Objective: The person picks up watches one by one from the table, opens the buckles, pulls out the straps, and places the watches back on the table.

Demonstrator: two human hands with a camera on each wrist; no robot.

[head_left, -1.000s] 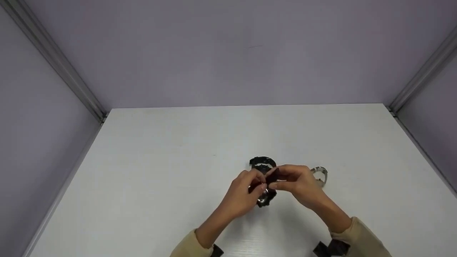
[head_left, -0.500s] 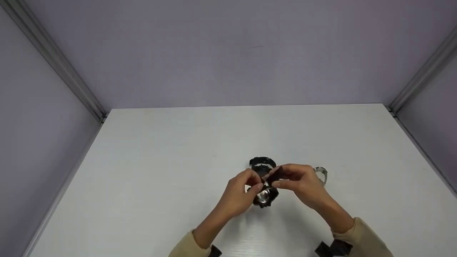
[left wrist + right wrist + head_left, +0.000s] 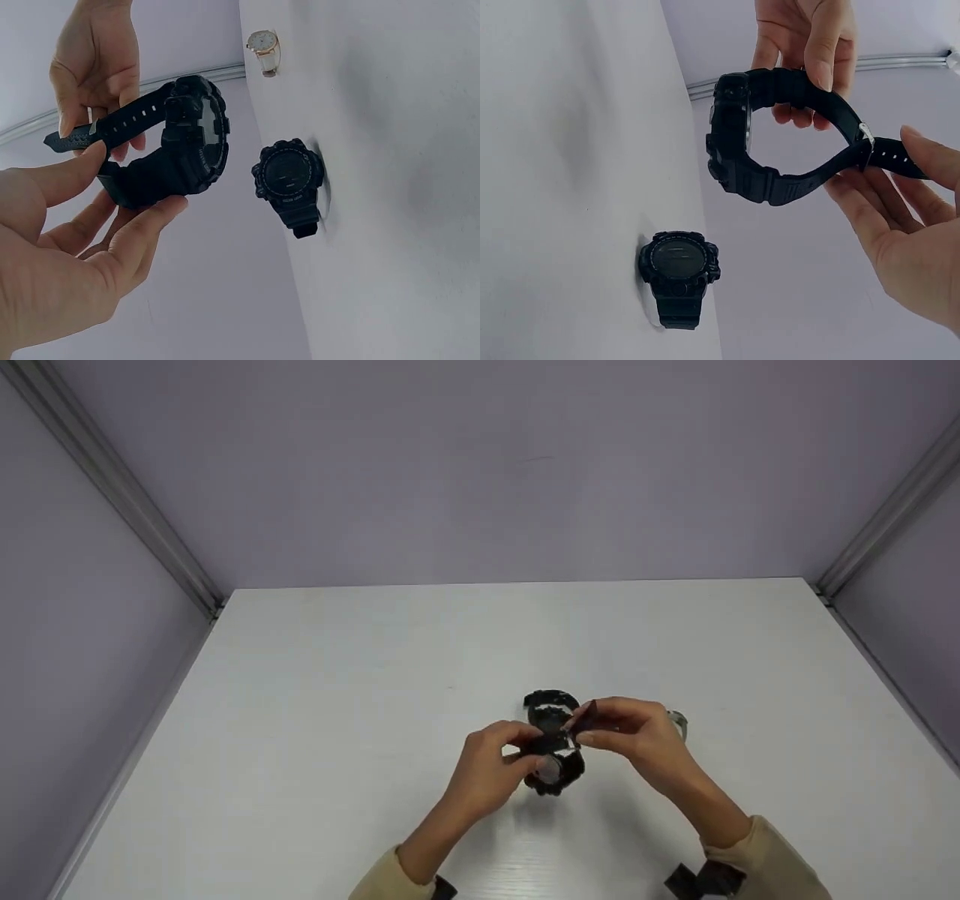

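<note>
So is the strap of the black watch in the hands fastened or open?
Fastened, it seems: on the held watch the strap tail passes through the buckle, forming a closed loop; the right hand pinches that tail.

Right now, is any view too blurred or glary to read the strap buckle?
Head view: soft, the held chunky black digital watch tiny, buckle unreadable. Right wrist view: sharp, evenly lit, silver buckle clear. Left wrist view: sharp, but the buckle is hidden.

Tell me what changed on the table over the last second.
The hands drew apart: the left hand slid leftward, the right hand rose and moved away, stretching out the strap of the black watch they both hold. The second black watch and the pale watch stayed put on the table.
</note>
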